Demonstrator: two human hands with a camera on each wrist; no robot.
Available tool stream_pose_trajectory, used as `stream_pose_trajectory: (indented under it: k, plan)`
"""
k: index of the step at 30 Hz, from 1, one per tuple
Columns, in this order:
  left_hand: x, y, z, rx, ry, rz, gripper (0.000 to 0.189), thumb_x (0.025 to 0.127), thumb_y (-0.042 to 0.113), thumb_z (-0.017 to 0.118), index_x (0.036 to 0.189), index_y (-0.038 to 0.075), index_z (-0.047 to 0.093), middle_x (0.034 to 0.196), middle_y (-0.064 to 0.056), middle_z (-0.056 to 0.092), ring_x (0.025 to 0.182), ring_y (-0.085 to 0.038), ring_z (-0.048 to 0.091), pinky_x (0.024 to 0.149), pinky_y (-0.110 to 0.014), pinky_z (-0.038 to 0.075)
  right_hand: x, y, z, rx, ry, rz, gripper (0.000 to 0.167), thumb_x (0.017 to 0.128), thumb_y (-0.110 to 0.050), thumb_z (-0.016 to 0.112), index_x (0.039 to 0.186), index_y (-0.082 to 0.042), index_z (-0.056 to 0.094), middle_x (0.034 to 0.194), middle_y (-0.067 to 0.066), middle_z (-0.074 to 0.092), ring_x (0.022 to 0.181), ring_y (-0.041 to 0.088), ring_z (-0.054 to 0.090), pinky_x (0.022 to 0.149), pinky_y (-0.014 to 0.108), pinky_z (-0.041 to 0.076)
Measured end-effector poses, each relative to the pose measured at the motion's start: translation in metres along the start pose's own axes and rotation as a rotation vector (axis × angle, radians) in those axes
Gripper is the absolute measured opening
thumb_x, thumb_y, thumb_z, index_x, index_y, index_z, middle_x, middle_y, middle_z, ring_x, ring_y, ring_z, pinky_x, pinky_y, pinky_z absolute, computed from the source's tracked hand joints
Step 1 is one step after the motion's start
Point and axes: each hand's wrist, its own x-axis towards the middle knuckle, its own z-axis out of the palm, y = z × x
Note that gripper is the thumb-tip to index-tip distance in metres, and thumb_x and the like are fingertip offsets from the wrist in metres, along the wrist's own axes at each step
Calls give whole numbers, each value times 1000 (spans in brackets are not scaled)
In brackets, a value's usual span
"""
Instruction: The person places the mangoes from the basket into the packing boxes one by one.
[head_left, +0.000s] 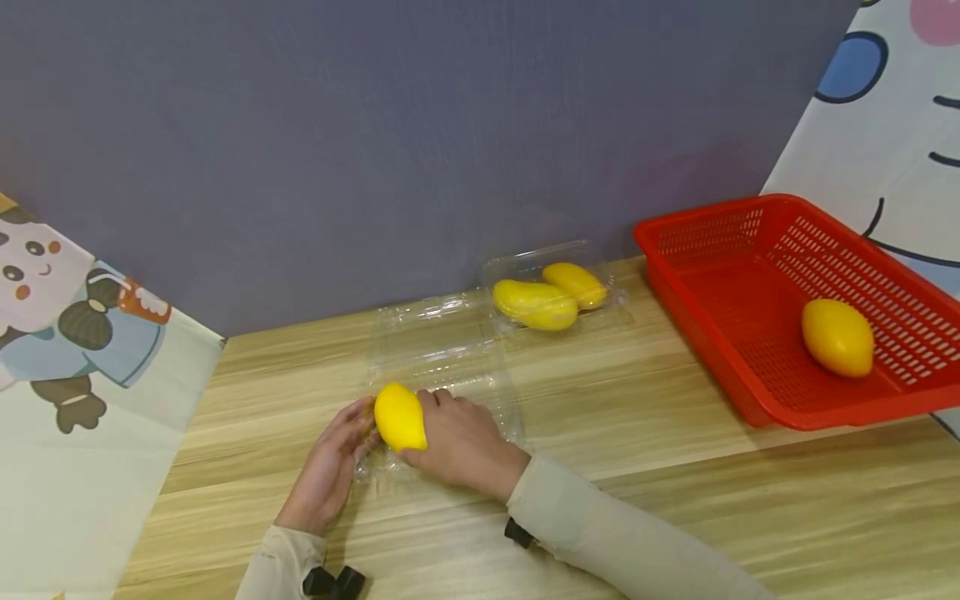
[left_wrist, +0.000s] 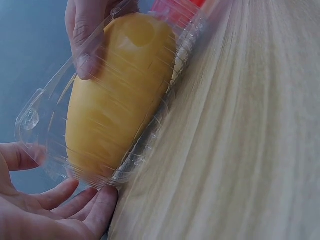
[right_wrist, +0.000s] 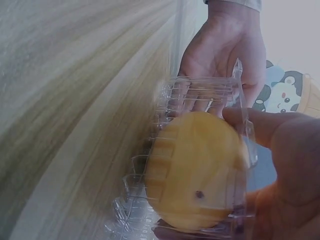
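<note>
In the head view my right hand point(head_left: 461, 437) grips a yellow mango point(head_left: 400, 417) from the right, thumb on its near side. The mango lies in the front half of a clear plastic clamshell box point(head_left: 480, 371), whose lid is folded back towards the wall. The left wrist view shows the mango point(left_wrist: 120, 95) inside the ribbed, see-through wall. My left hand point(head_left: 330, 462) is at the box's left end; its extended fingers point(left_wrist: 102, 205) touch the end wall from outside. Seen from the right wrist, the left hand point(right_wrist: 225, 55) is beyond the mango point(right_wrist: 195, 170).
Behind, against the grey wall point(head_left: 420, 150), a second clear box point(head_left: 536, 254) holds two mangoes point(head_left: 536, 305). A red slotted basket point(head_left: 712, 333) stands at the right with one mango point(head_left: 837, 337) in it. Everything rests on a wood-grain table point(head_left: 645, 500).
</note>
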Motion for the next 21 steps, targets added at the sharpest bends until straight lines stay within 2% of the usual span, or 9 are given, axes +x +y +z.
stream_pose_trajectory:
  k: [13,21]
  plan:
    - [-1,1,-1,1,-18,-15,54,108,27,36,155,6,22,161,-6,23,146,-17,27,105,-16,41,-2,0,2,-42,38,-5,74,84,-59,69,135,-8,51,111,6,65,90,19,64,62,33,53]
    - [-1,1,-1,-16,-17,-28,55,107,26,36,155,5,21,161,-5,24,148,-18,24,108,-17,38,-3,0,6,-68,72,-16,73,83,-58,70,133,-8,51,112,7,65,90,20,64,64,34,56]
